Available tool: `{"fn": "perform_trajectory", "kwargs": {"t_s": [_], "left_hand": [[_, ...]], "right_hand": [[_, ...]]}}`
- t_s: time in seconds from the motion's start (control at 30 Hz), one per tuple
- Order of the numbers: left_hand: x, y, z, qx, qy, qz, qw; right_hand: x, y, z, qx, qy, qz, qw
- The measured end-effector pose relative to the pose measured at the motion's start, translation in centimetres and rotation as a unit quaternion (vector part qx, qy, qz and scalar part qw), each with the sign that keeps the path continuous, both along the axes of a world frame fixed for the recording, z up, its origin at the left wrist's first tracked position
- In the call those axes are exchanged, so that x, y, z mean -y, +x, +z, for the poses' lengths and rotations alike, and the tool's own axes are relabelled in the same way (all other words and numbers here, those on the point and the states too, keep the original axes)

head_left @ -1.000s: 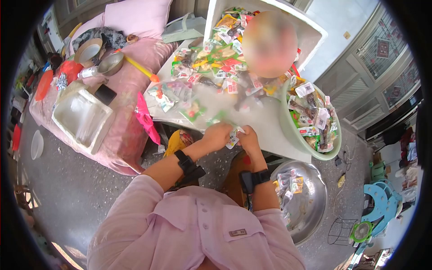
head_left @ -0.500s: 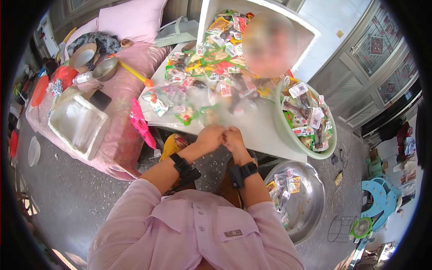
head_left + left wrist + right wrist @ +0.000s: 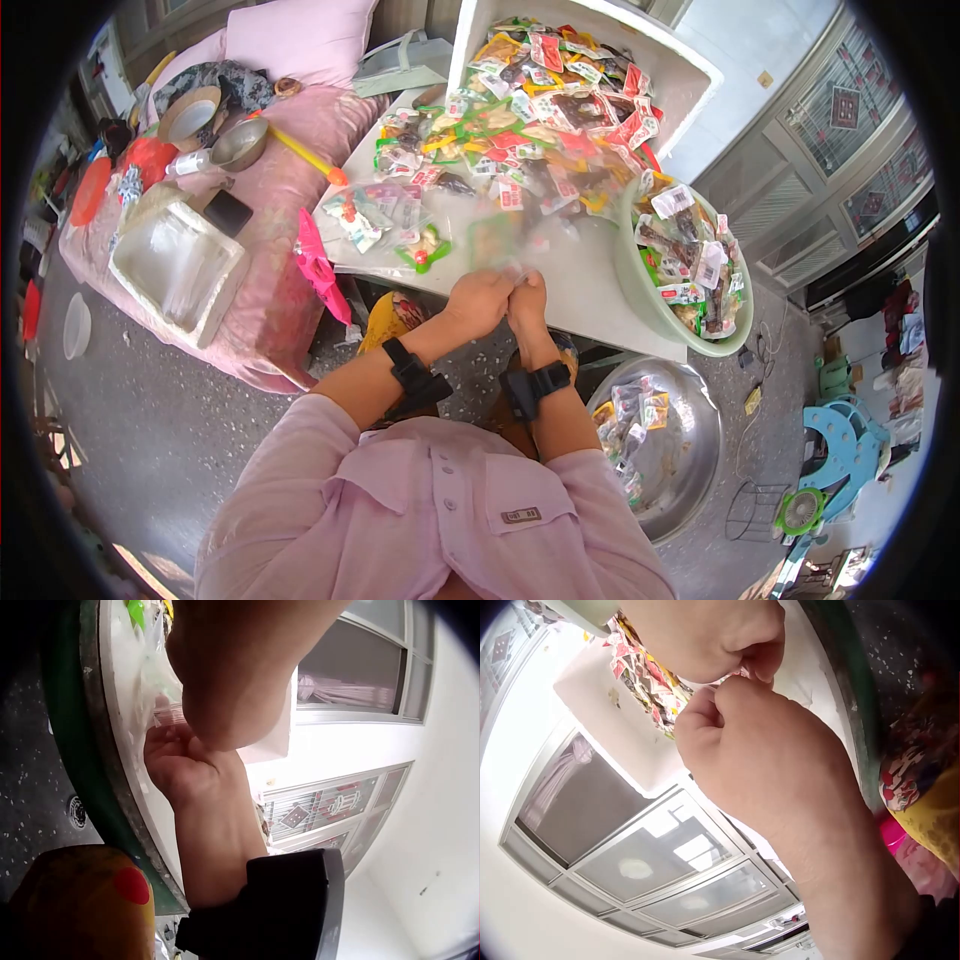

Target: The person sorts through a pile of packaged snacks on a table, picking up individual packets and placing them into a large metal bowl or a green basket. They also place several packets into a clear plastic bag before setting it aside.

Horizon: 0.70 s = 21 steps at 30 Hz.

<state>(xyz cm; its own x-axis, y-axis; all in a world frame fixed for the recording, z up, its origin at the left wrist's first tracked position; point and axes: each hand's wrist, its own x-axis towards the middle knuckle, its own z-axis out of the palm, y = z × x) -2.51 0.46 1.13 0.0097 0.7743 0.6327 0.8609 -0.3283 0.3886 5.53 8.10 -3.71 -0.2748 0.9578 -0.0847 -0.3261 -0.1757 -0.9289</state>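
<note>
My left hand (image 3: 478, 302) and right hand (image 3: 527, 300) meet at the near edge of the white tabletop (image 3: 590, 290). Between them they pinch a clear plastic packet (image 3: 169, 714), whose ridged edge shows by the right fingertips in the left wrist view. Just beyond the left hand, a blurred green-edged packet (image 3: 493, 240) lies over the table. In the right wrist view the curled fingers hide most of what is held. Another green-trimmed food packet (image 3: 427, 248) and a white-labelled packet (image 3: 357, 222) lie to the left.
A white foam box (image 3: 690, 90) full of sealed food packets (image 3: 560, 75) stands at the back. On the right is a pale green basin (image 3: 632, 290) of packets. Below it a steel basin (image 3: 690, 470) holds several more. A pink bag (image 3: 318, 265) hangs by the table's left side.
The labelled packet seen between my hands a second ago is now mostly hidden by them. My right hand has shifted left against the left hand. The green-edged packet beyond them has moved.
</note>
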Motion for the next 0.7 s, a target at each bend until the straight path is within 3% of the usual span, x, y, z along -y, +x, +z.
{"fn": "perform_trajectory", "kwargs": {"t_s": [0.03, 0.13, 0.23, 0.33, 0.43, 0.53, 0.63, 0.7], "left_hand": [[-0.1, 0.1, -0.2, -0.004, 0.004, -0.001, 1.0], [-0.4, 0.1, -0.4, -0.005, -0.035, 0.008, 0.999], [-0.6, -0.7, -1.2, 0.005, -0.042, 0.007, 0.999], [-0.7, -1.1, -3.3, -0.033, -0.064, 0.015, 0.997], [-0.9, -0.9, -4.2, -0.028, -0.082, -0.005, 0.996], [-0.7, 0.2, -2.8, 0.007, -0.168, -0.051, 0.985], [-0.6, 1.4, -2.2, 0.007, -0.148, -0.056, 0.987], [-0.9, 0.7, -3.2, 0.0, -0.159, -0.031, 0.987]], "right_hand": [[-0.2, -0.1, -0.2, -0.025, 0.014, -0.009, 1.0], [-0.5, 0.6, 0.3, -0.023, -0.015, 0.096, 0.995], [-0.2, 1.7, 1.8, 0.026, -0.092, 0.089, 0.991], [-0.7, 3.5, 2.6, 0.071, -0.099, 0.102, 0.987], [-1.6, 4.5, 2.0, 0.106, -0.096, 0.089, 0.986], [-1.8, 4.6, 2.0, 0.127, -0.085, 0.087, 0.984], [-2.7, 4.8, 1.6, 0.172, -0.026, 0.142, 0.974], [-2.9, 5.0, 2.2, 0.241, -0.003, 0.119, 0.963]]}}
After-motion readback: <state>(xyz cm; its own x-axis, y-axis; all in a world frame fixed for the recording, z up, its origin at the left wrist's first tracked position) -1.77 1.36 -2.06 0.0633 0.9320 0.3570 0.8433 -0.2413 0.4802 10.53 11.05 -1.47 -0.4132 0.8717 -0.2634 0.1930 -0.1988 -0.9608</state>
